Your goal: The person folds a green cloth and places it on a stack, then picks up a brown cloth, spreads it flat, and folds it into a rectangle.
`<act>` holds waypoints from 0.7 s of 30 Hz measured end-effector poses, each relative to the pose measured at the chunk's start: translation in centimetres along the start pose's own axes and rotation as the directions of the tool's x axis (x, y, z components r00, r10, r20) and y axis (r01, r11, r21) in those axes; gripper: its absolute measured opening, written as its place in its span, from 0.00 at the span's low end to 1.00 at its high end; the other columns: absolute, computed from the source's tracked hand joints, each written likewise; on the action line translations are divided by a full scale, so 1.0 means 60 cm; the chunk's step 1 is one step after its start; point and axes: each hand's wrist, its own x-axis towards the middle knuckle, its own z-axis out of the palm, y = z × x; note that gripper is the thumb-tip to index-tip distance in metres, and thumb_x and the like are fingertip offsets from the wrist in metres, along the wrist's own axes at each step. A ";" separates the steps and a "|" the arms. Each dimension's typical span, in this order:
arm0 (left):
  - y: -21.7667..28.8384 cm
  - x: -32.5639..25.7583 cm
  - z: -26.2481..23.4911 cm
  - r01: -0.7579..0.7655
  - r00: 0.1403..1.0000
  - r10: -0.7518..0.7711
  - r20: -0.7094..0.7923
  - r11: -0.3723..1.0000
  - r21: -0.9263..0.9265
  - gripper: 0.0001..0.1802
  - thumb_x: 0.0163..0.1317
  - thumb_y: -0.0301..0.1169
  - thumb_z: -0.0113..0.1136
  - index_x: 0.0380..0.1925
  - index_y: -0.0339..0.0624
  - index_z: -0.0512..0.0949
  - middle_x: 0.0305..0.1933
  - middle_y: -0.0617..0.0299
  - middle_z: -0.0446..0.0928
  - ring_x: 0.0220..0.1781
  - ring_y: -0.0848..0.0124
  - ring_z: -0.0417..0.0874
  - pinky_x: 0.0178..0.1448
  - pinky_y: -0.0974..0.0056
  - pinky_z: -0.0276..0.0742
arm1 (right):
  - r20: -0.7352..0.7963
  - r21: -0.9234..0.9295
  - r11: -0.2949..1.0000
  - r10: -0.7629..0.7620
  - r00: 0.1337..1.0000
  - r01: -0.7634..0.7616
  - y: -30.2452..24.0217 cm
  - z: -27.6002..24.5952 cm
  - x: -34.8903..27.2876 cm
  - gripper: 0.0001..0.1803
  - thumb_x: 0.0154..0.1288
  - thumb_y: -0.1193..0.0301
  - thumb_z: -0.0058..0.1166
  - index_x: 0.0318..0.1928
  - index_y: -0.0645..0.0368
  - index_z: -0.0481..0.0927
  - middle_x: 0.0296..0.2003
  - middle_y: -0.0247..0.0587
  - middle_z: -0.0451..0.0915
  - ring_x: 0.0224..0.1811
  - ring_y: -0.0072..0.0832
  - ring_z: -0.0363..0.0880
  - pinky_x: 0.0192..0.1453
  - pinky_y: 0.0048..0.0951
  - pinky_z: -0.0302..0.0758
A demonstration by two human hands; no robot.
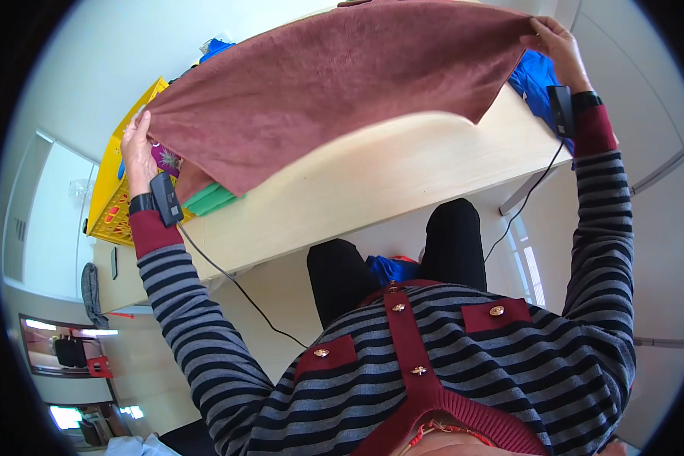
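Observation:
A reddish-brown cloth (342,76), soft and suede-like, is stretched wide between my two hands above the pale wooden table. My left hand (137,148) pinches its left end beside the yellow crate. At the far right my right hand (558,47) grips the opposite corner. The lower edge sags in a curve, with one corner hanging free at the right and folds bunched toward the left. Under the cloth's left part, a folded green cloth (207,199) shows on the table. A blue cloth (536,80) lies below my right hand.
At the left stands a yellow plastic crate (112,194) with coloured fabric in it. A dark phone-like object (114,263) lies on the table (357,182) near its left end. Cables run from the devices on both my wrists. My knees are by the table's front edge.

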 end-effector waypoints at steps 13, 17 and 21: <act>-0.161 -0.239 -0.075 0.398 0.867 -0.455 0.204 0.878 0.268 0.14 0.73 0.30 0.56 0.55 0.39 0.80 0.47 0.67 0.80 0.41 0.81 0.73 0.46 0.72 0.69 | 0.403 -0.134 0.921 0.387 0.829 -0.365 0.047 0.026 -0.148 0.10 0.77 0.69 0.52 0.51 0.60 0.80 0.42 0.34 0.83 0.48 0.23 0.85 0.57 0.25 0.81; -0.197 -0.294 -0.073 0.554 0.785 -0.574 0.233 0.819 0.149 0.13 0.73 0.29 0.54 0.53 0.38 0.80 0.53 0.64 0.81 0.46 0.80 0.76 0.51 0.71 0.72 | 0.440 -0.225 0.882 0.472 0.764 -0.415 0.073 0.044 -0.167 0.08 0.76 0.72 0.50 0.48 0.60 0.80 0.40 0.33 0.83 0.46 0.21 0.83 0.55 0.24 0.80; -0.200 -0.303 -0.073 0.517 0.815 -0.527 0.240 0.849 0.107 0.12 0.74 0.29 0.53 0.52 0.39 0.79 0.55 0.62 0.81 0.51 0.77 0.79 0.57 0.68 0.73 | 0.487 -0.298 0.891 0.450 0.748 -0.342 0.093 0.048 -0.161 0.08 0.76 0.74 0.48 0.48 0.60 0.80 0.41 0.32 0.83 0.45 0.20 0.82 0.54 0.23 0.79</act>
